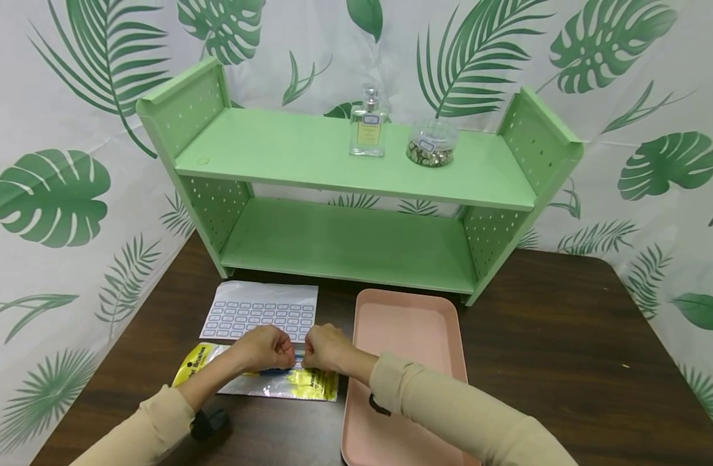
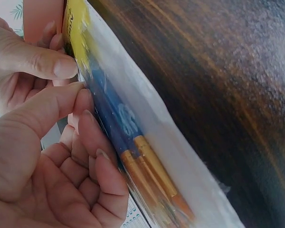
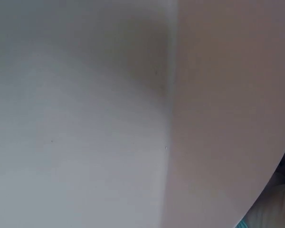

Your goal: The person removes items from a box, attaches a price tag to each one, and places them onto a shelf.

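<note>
A clear-fronted packet of paint brushes (image 1: 257, 386), printed in yellow, lies on the table in the head view. Blue handles and copper-coloured ferrules of the brushes (image 2: 154, 161) show through the plastic in the left wrist view. My left hand (image 1: 267, 347) pinches the packet's edge between thumb and forefinger, its other fingers curled loosely. Close beside it, my right hand (image 1: 327, 349) pinches the same edge, its thumb (image 2: 65, 68) uppermost. The exact spot between the fingertips is partly hidden. Just behind the packet lies a sheet of small blue-bordered labels (image 1: 257, 310).
A pink tray (image 1: 411, 323) lies under the right forearm; its wall (image 3: 218, 95) fills much of the right wrist view. Behind stands a green two-tier shelf (image 1: 286, 145), bearing a labelled perfume bottle (image 1: 367, 133) and a labelled round jar (image 1: 431, 144) of small metallic pieces.
</note>
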`<state>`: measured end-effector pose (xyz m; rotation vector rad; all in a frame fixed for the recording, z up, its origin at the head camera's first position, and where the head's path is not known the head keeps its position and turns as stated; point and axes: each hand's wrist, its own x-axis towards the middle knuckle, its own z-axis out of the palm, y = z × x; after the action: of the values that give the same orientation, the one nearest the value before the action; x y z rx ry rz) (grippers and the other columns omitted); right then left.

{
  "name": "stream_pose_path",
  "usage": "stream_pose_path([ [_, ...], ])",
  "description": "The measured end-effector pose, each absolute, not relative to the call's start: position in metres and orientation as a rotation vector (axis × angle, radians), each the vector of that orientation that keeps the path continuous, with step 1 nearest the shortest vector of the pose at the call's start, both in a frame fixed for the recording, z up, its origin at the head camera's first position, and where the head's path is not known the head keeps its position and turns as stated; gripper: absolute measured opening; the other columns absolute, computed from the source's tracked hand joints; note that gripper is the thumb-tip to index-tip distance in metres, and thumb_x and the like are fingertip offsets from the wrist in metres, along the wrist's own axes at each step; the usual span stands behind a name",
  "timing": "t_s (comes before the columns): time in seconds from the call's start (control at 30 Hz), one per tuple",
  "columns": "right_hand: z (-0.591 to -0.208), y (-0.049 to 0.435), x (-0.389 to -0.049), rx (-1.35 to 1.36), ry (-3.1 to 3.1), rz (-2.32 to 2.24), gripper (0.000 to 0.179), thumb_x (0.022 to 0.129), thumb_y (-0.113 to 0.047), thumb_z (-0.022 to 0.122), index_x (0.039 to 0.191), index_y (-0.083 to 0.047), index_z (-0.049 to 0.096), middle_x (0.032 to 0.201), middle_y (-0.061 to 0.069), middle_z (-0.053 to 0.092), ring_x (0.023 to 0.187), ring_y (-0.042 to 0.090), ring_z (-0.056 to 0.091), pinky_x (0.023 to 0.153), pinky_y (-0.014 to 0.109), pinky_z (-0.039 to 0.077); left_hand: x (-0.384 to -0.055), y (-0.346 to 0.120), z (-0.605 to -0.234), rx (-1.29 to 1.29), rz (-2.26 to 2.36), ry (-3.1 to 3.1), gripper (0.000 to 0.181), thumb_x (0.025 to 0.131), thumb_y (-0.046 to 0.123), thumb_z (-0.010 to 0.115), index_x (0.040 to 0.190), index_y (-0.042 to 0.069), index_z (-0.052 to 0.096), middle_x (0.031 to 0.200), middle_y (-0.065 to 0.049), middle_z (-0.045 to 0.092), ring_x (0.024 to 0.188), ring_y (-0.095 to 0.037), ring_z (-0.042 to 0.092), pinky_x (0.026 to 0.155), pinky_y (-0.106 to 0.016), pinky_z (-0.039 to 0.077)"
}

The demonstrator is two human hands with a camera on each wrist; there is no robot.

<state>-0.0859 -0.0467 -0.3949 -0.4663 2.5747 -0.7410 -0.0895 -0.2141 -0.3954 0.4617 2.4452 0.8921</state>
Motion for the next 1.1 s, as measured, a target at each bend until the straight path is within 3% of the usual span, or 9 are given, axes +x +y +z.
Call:
stream_pose_path([
  [0.23,-0.385,-0.039,-0.087,-0.567,2.583,-0.835,0.026,0.077,-0.01,0.074,0.057,-0.01,0.058,0.048,-0.007,0.049,0.034,0.001,0.043,0.049,0.016,0.04,-0.089,-0.214,-0.395,0.489,0.889,2.451,0.01,0.075,0.008,0.073,0.069,0.01,0.065,0.06,0.006,0.059,0.057,-0.008,0.049,0.054,-0.023,0.039],
  [0.4,-0.368,-0.028,-0.088,-0.569,2.513,-1.008,0.023,0.081,-0.009,0.072,0.061,-0.007,0.061,0.055,0.002,0.06,0.046,0.019,0.061,0.045,0.017,0.042,-0.088,-0.214,-0.395,0.515,0.893,2.463,0.009,0.074,0.008,0.073,0.07,0.01,0.065,0.06,0.006,0.06,0.056,-0.007,0.049,0.053,-0.023,0.039],
  [0.5,-0.358,-0.018,-0.089,-0.538,2.465,-1.109,0.017,0.083,-0.006,0.069,0.067,-0.003,0.063,0.062,0.012,0.064,0.053,0.028,0.065,0.043,0.018,0.044,-0.088,-0.214,-0.395,0.513,0.894,2.467,0.009,0.074,0.008,0.073,0.07,0.01,0.066,0.059,0.006,0.06,0.056,-0.007,0.049,0.053,-0.023,0.039],
  [0.7,-0.342,0.012,-0.093,-0.467,2.358,-1.356,0.011,0.087,-0.005,0.065,0.082,0.005,0.063,0.065,0.011,0.06,0.053,0.012,0.055,0.056,0.033,0.056,-0.087,-0.213,-0.396,0.508,0.884,2.488,0.011,0.074,0.009,0.075,0.07,0.01,0.064,0.059,0.006,0.057,0.056,-0.008,0.048,0.053,-0.024,0.038],
  [0.77,-0.336,0.025,-0.093,-0.432,2.337,-1.44,0.01,0.088,-0.005,0.064,0.086,0.005,0.063,0.069,0.012,0.06,0.058,0.017,0.058,0.06,0.036,0.057,-0.087,-0.213,-0.396,0.497,0.877,2.498,0.013,0.074,0.01,0.076,0.071,0.011,0.063,0.06,0.005,0.056,0.057,-0.009,0.048,0.053,-0.024,0.038],
  [0.93,-0.324,0.06,-0.091,-0.272,2.361,-1.613,0.014,0.089,-0.005,0.062,0.095,0.008,0.062,0.079,0.011,0.062,0.071,0.028,0.064,0.066,0.034,0.057,-0.086,-0.214,-0.397,0.482,0.872,2.515,0.016,0.073,0.012,0.077,0.073,0.011,0.061,0.062,0.005,0.054,0.058,-0.01,0.047,0.054,-0.024,0.037],
  [1.1,-0.314,0.099,-0.086,-0.086,2.414,-1.8,0.022,0.09,-0.006,0.061,0.104,0.011,0.059,0.081,0.003,0.062,0.073,0.014,0.063,0.07,0.029,0.056,-0.087,-0.214,-0.397,0.501,0.878,2.525,0.017,0.072,0.014,0.077,0.075,0.011,0.061,0.062,0.004,0.053,0.058,-0.009,0.047,0.054,-0.024,0.036],
])
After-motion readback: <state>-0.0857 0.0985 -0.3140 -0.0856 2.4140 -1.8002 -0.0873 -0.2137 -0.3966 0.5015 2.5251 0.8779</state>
